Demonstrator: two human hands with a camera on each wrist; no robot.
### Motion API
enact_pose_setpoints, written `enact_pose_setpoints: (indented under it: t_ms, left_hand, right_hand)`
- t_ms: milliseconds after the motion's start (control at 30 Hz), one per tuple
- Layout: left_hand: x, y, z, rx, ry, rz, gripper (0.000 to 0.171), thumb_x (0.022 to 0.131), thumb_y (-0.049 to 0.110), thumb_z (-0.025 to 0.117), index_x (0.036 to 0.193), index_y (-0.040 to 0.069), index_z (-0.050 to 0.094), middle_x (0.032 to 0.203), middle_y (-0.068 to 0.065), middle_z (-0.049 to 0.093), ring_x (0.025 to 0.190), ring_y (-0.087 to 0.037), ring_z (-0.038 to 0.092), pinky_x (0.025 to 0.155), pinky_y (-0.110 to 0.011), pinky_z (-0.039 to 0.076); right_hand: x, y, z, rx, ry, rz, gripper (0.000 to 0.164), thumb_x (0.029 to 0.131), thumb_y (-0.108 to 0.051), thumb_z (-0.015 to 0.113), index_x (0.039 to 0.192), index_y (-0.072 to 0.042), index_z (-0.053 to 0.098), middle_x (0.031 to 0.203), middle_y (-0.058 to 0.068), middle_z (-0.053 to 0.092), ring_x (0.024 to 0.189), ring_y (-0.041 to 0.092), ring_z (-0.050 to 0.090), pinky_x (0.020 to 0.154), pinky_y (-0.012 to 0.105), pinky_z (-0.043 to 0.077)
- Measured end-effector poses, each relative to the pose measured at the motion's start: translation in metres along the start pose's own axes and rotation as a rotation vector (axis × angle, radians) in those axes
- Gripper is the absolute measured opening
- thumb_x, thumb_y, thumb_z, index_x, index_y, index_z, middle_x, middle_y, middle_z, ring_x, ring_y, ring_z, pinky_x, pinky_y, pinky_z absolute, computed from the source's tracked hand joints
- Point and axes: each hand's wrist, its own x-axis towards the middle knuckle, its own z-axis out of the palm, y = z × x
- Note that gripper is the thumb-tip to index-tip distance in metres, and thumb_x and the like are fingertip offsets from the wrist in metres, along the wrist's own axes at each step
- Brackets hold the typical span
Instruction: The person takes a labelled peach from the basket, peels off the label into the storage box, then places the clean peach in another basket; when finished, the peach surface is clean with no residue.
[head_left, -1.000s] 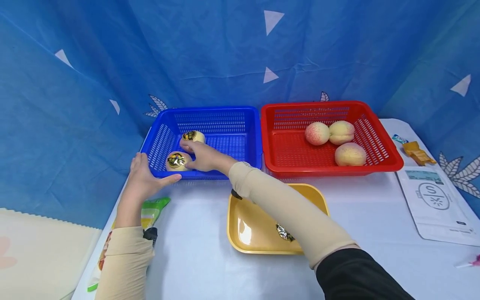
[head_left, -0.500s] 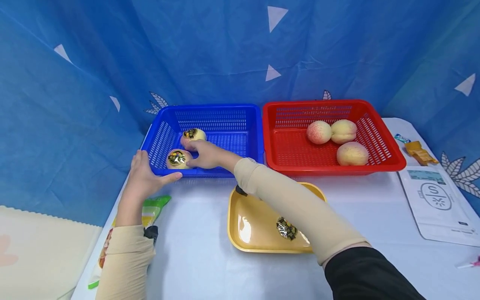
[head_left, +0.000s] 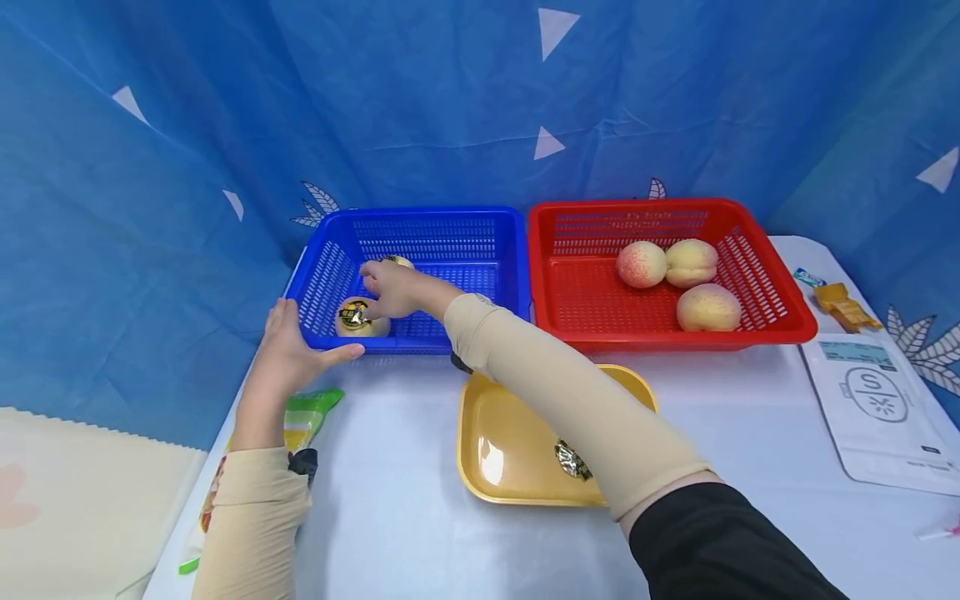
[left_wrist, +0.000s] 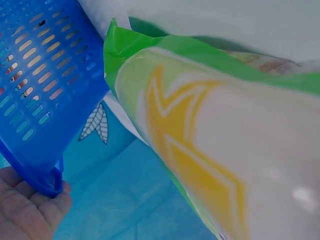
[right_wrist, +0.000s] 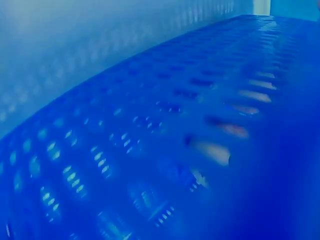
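My right hand [head_left: 393,287] reaches into the blue basket [head_left: 472,342], over two pale round peaches. The thumb overlaps the front peach [head_left: 375,328], which wears a black-and-gold label [head_left: 352,313]. My fingers lie loosely bent in front of the rear peach [head_left: 402,262], hiding most of it. In the head view my left hand [head_left: 283,350] rests against the basket's front left corner, fingers extended along the outside and thumb held apart toward the front rim. The left wrist view has its fingertips [left_wrist: 61,201] right at that rim. The right wrist view holds only blurred basket mesh [right_wrist: 150,125].
A red basket [head_left: 675,338] with three peaches [head_left: 708,307] stands at right. In front, the yellow tray [head_left: 517,483] holds a shiny black-and-gold label [head_left: 572,459]. A green-edged bag [head_left: 303,417] lies beneath my left arm; a white pouch [head_left: 873,400] and an orange wrapper [head_left: 843,307] lie far right.
My right hand has shifted back and slightly left within the blue basket, now covering most of the rear peach and uncovering more of the front one. The left hand keeps its place.
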Motion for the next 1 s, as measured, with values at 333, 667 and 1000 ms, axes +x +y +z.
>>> enact_pose_setpoints:
  t_ms: [333,667,1000]
  left_hand:
    - [0.000,0.002,0.000,-0.008,-0.006,0.013,0.139,0.074,0.067,0.075,0.155,0.000,-0.015,0.162,-0.027,-0.017,0.149,-0.052,-0.009,0.113,-0.075,0.013]
    - [-0.002,0.000,0.000,-0.003,0.017,0.021,0.138,0.073,0.065,0.077,0.156,0.000,-0.013,0.163,-0.028,-0.013,0.149,-0.052,-0.008,0.112,-0.075,0.014]
    - [0.000,-0.001,0.001,0.000,0.025,0.025,0.138,0.073,0.066,0.077,0.157,0.001,-0.012,0.163,-0.027,-0.013,0.150,-0.052,-0.006,0.112,-0.075,0.015]
  right_hand:
    - [0.009,0.006,0.022,-0.048,-0.021,-0.019,0.074,0.095,-0.022,0.066,0.157,-0.013,0.027,0.161,0.006,0.033,0.150,0.022,0.031,0.121,0.034,0.031]
    - [0.011,0.013,0.036,-0.080,0.087,-0.008,0.063,0.093,-0.039,0.067,0.147,-0.017,0.043,0.160,0.005,0.036,0.146,0.021,0.035,0.117,0.037,0.037]
    - [0.012,0.015,0.041,0.002,0.129,-0.012,0.061,0.092,-0.039,0.069,0.139,-0.012,0.043,0.138,0.006,0.058,0.122,0.018,0.059,0.105,0.031,0.048]
